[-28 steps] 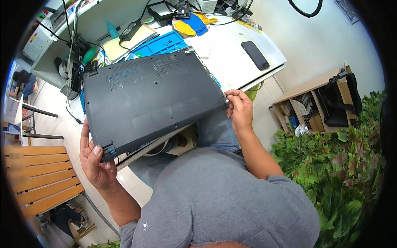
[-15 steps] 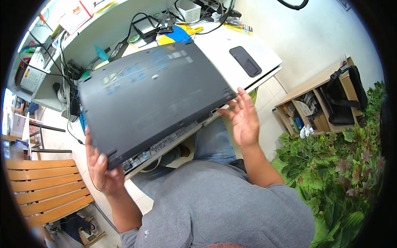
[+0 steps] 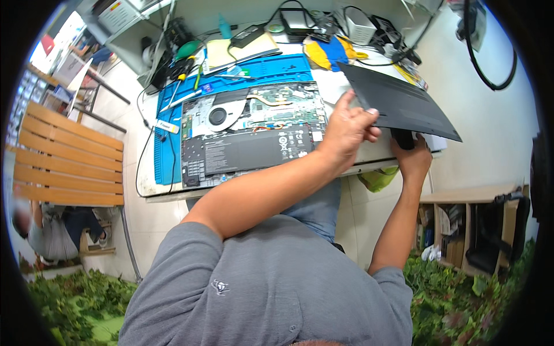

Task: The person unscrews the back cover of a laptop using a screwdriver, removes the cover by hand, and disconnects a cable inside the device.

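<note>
A dark laptop bottom cover (image 3: 398, 101) is raised and tilted over the right part of the table. My left hand (image 3: 351, 130) reaches across and grips it at its left edge, fingers closed. Below the cover's near edge, my right hand (image 3: 413, 157) is closed around a black phone (image 3: 402, 139), partly hidden by the cover. To the left lies the opened laptop (image 3: 271, 109), its insides bare. Its round cooling fan (image 3: 217, 117) and wide black battery (image 3: 248, 151) are showing.
The laptop rests partly on a blue work mat (image 3: 167, 144) with screwdrivers beside it. Behind are a notepad (image 3: 248, 49), cables, a blue and yellow cloth (image 3: 333, 53) and a white basket (image 3: 360, 26). A slatted wooden bench (image 3: 69, 155) stands left, a wooden shelf (image 3: 461, 199) right.
The cover has moved right, off the laptop, exposing its insides. My left hand has crossed rightward with it. My right hand has let go of the cover and taken hold of the phone.
</note>
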### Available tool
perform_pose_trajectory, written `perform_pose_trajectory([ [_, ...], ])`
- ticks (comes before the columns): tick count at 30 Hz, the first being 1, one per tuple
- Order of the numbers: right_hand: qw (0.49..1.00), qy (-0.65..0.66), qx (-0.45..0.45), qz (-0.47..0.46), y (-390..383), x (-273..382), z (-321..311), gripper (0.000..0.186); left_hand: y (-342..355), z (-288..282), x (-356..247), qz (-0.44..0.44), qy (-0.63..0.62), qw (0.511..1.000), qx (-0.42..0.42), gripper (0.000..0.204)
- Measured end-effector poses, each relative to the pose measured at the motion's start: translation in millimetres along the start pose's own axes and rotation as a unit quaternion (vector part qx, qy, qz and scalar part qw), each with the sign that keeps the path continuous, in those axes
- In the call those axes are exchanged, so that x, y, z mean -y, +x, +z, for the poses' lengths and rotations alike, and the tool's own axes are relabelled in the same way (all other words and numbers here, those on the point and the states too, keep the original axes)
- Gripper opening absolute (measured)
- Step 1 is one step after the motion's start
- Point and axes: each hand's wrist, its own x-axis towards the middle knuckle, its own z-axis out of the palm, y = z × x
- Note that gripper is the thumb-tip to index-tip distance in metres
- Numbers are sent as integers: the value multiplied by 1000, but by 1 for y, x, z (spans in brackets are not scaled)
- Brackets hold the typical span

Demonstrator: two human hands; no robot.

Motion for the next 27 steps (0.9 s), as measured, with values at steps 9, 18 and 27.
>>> perform_pose_trajectory([
  [9,998,48,45,-14,-44,27,-80,62,40,0,19,2,19,999,-34,96],
  [18,993,73,85,-47,-64,-7,-216,61,27,-4,33,-57,82,992,-73,98],
  [27,971,205,-56,-114,12,-8,-146,56,-25,-14,26,-17,312,949,-37,98],
])
